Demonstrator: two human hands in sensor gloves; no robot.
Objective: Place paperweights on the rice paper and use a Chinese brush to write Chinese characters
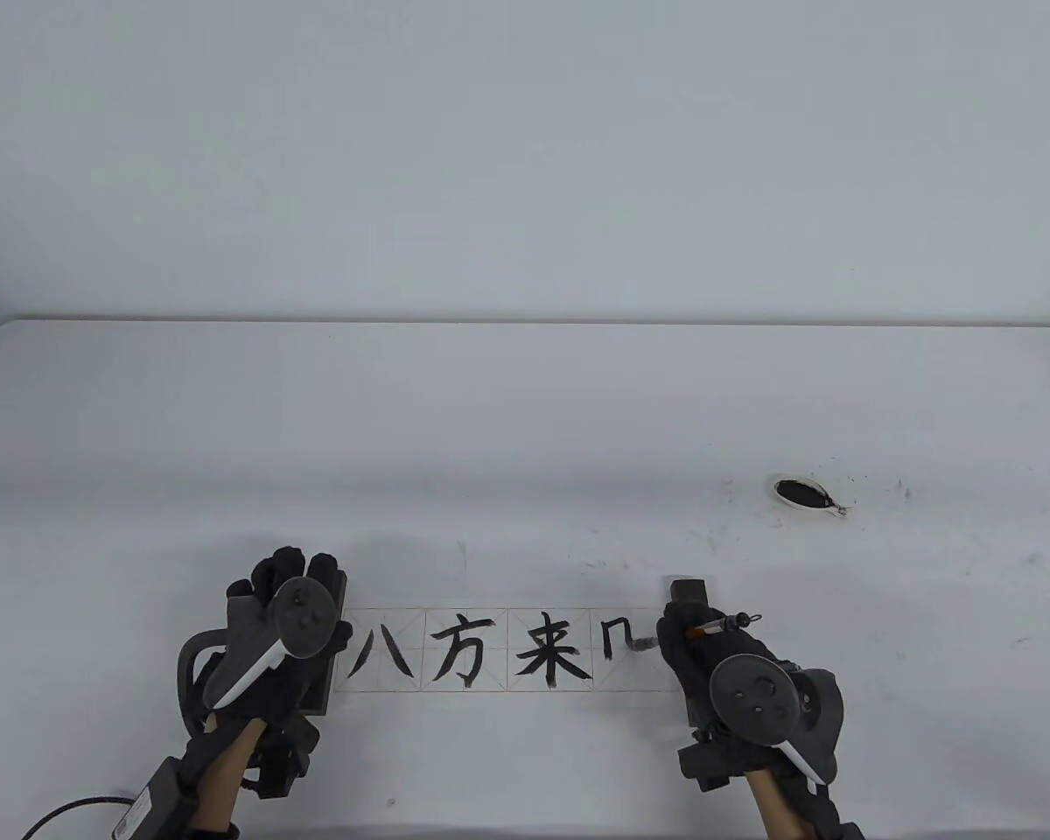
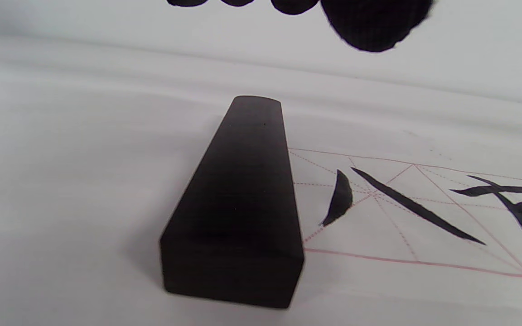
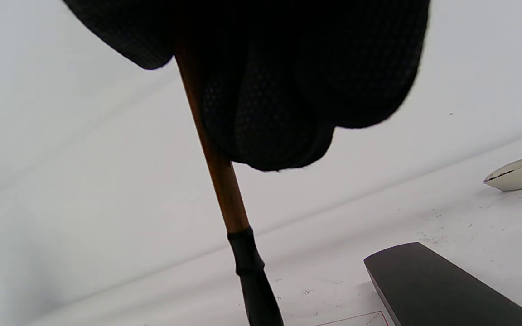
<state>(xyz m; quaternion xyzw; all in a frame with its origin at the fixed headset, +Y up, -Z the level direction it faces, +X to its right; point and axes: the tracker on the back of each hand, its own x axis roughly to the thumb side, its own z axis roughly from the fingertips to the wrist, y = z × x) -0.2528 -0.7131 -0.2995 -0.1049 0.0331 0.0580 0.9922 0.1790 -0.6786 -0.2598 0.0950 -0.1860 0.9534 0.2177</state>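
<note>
1. Rice paper (image 1: 507,652) lies along the desk's (image 1: 525,420) near edge, bearing three finished characters and a partial fourth.
2. Left paperweight (image 2: 238,203) sits on the paper's left end; left hand (image 1: 284,621) hovers above it, fingers relaxed.
3. Right hand (image 1: 709,652) grips the Chinese brush (image 3: 224,194), partly hiding the right paperweight (image 3: 433,285).
4. Ink dish (image 1: 803,493) stands toward the desk's right edge, ink specks around it.

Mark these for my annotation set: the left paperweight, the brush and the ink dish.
left paperweight (image 2: 238,199), left wrist view, on its dark top face.
brush (image 3: 222,181), right wrist view, on the brown shaft below the gloved fingers.
ink dish (image 1: 803,493), table view, on the black ink inside it.
</note>
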